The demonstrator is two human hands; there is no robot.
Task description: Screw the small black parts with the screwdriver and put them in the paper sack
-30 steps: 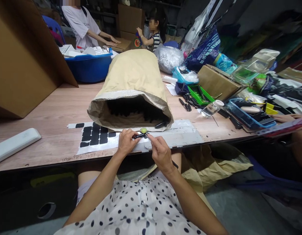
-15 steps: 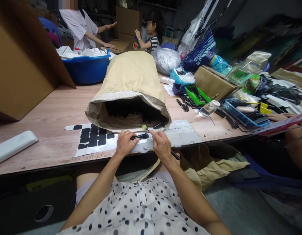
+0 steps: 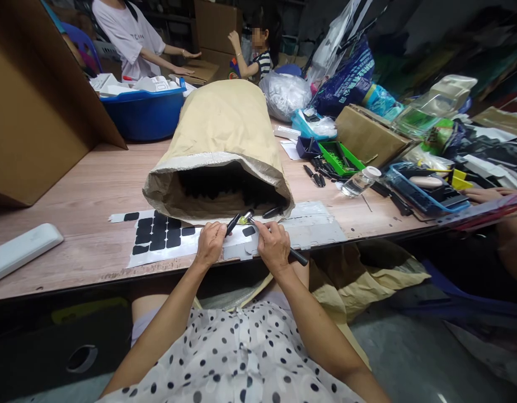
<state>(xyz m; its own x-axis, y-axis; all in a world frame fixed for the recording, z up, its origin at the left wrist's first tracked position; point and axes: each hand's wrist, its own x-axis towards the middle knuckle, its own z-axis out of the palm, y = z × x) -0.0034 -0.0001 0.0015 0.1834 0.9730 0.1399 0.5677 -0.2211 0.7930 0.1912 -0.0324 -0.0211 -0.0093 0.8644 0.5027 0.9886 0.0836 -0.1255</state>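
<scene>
the right hand (image 3: 274,244) is wrapped round a tool (image 3: 299,257) with a black handle. the left hand (image 3: 211,242) pinches a black piece (image 3: 232,224), which pokes out past its fingertips, near the tool's yellow-green end (image 3: 243,220). just behind is a big tan bag (image 3: 225,117), then a blue tub (image 3: 147,116).

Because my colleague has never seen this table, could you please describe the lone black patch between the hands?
Find the big, open tan bag near the middle. Just in front lies a white sheet; look between the left hand and right hand. The lone patch is flat, black and rightmost, clearly apart from the grouped patches further left.
</scene>
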